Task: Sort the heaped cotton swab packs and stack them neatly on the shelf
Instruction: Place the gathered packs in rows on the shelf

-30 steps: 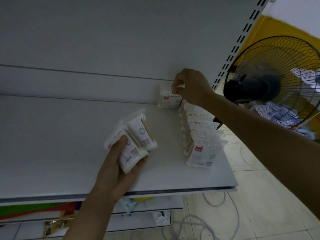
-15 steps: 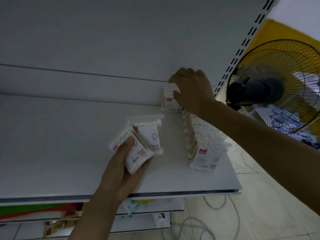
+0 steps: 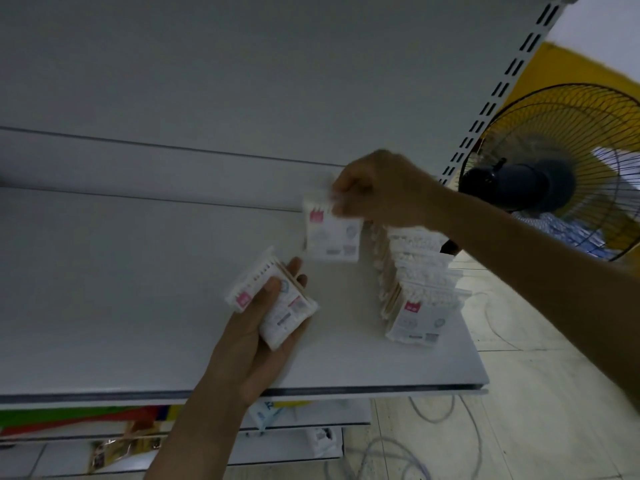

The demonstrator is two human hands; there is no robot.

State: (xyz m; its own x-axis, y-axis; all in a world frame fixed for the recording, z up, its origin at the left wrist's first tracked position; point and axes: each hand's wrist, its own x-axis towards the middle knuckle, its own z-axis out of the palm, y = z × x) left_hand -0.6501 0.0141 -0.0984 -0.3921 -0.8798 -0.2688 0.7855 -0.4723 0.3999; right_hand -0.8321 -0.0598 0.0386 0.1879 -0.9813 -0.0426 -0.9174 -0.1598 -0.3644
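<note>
Since half a second ago the right hand point(image 3: 384, 192) has come off the back of the row and now pinches a single pack point(image 3: 332, 233) by its top edge. That pack hangs blurred at 9 o'clock of the row's far end, and whether it touches the shelf point(image 3: 104, 289) I cannot tell. This head view looks onto a white metal shelf with a plain white back panel point(image 3: 242, 81) and one slotted upright point(image 3: 512, 74) at 2 o'clock. Beyond it stand one black-caged fan point(image 3: 554, 174), a yellow wall point(image 3: 571, 74) and a tiled floor point(image 3: 519, 427) with loose cables point(image 3: 433, 414). Lower shelves at 7 o'clock carry coloured goods point(image 3: 104, 420). One row of packs point(image 3: 415, 306) stands upright on the shelf at 4 o'clock, pressed too close together to count. The left hand point(image 3: 249, 348), at 6 o'clock, grips what look like two packs point(image 3: 287, 317), thumb across them, just above the shelf. Each pack is a clear pouch of wooden-stemmed swabs, white tips uppermost, with a pink-red square mark and a printed label.
</note>
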